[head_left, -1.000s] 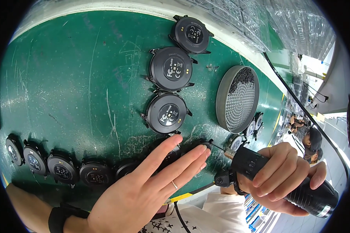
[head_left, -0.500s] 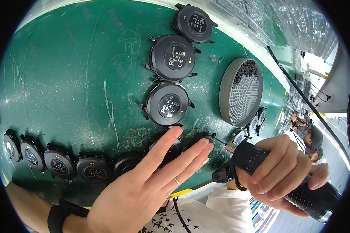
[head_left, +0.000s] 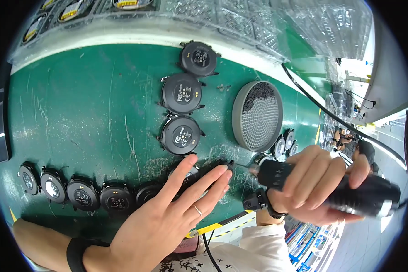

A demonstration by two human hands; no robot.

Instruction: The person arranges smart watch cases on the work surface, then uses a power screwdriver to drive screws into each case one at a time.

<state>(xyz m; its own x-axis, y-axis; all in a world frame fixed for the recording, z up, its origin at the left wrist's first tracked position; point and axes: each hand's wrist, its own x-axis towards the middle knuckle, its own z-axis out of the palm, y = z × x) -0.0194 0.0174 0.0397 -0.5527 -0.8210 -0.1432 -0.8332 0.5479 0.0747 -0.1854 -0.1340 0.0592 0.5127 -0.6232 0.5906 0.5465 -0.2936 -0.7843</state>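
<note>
My left hand (head_left: 161, 215) is open, its fingers stretched over two watch cases in the near row. Its fingertips rest on a black watch case (head_left: 228, 165) that they largely hide. My right hand (head_left: 315, 183) is wrapped round a black electric screwdriver (head_left: 367, 197), blurred by motion. The thin bit points left, its tip at or close to that case's lug edge; contact is unclear. Beyond my left fingers, another black watch case (head_left: 180, 135) lies back side up, heading a column of similar cases.
More watch cases (head_left: 82, 196) line the near left. A grey round tray (head_left: 236, 136) holds small black parts on its dotted floor. Clear plastic trays (head_left: 240, 22) stand along the far edge. A black cable (head_left: 340, 120) crosses at right; people sit farther off.
The view has shifted, bringing the far plastic trays and a dark object at left into sight. The screwdriver now lies more level. My left fingers stay on the same watch case.
</note>
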